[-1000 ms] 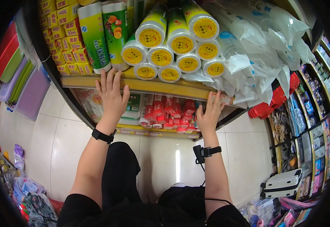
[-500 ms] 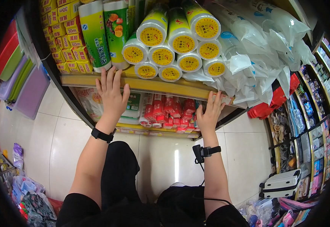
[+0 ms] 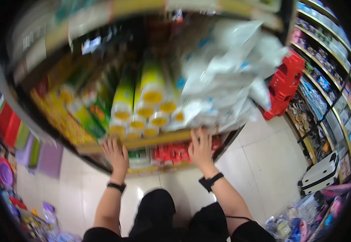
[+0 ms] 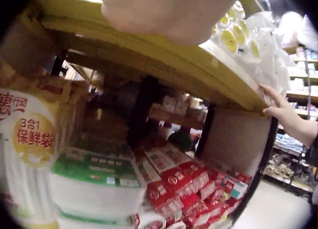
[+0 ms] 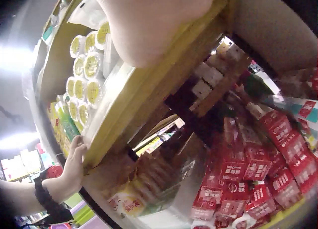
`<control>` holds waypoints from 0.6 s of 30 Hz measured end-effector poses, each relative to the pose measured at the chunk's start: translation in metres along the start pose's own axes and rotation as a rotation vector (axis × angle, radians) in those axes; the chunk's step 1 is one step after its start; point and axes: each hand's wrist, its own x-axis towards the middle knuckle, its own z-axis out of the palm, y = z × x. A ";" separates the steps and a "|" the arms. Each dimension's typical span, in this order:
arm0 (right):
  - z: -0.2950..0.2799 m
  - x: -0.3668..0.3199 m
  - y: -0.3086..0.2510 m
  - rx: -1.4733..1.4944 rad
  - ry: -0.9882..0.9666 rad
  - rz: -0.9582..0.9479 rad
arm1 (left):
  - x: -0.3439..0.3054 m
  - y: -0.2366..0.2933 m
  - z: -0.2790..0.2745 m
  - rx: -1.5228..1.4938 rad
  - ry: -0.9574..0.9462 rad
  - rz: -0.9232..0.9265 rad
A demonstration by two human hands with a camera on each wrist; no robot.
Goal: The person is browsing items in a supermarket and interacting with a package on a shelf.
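My left hand [image 3: 117,157] rests its fingertips on the yellow front edge [image 3: 159,139] of a shop shelf, just below the green and yellow rolls at the left. Farther right, my right hand [image 3: 201,151] touches the same edge with its fingers extended, under the white plastic packages [image 3: 224,88]. Between the hands, above the edge, lie stacked rolls [image 3: 137,123] with round yellow end labels. On the lower shelf are red boxes [image 4: 174,184], a green-topped white stack [image 4: 97,174] and a white and yellow bag pack [image 4: 32,139]. Neither hand holds anything.
Small yellow boxes [image 3: 66,127] fill the shelf's left end. Red plastic crates [image 3: 286,82] stand to the right, near a white suitcase [image 3: 319,172] and a long rack of goods. Colourful tubs and a purple basin [image 3: 6,172] are at the left. Pale tiles cover the floor.
The head view has tilted up and swung, blurring the shelf and showing its upper level. Both hands stay on the shelf edge and appear lower in the view.
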 end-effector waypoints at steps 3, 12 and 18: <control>-0.037 0.009 0.001 0.095 -0.172 0.011 | -0.003 -0.003 -0.012 0.044 -0.179 0.012; -0.136 -0.011 0.014 0.495 -0.824 0.105 | 0.033 -0.019 -0.061 0.054 -0.935 0.110; -0.268 -0.101 0.025 0.343 -0.828 0.503 | 0.117 0.050 -0.161 -0.269 -1.548 0.123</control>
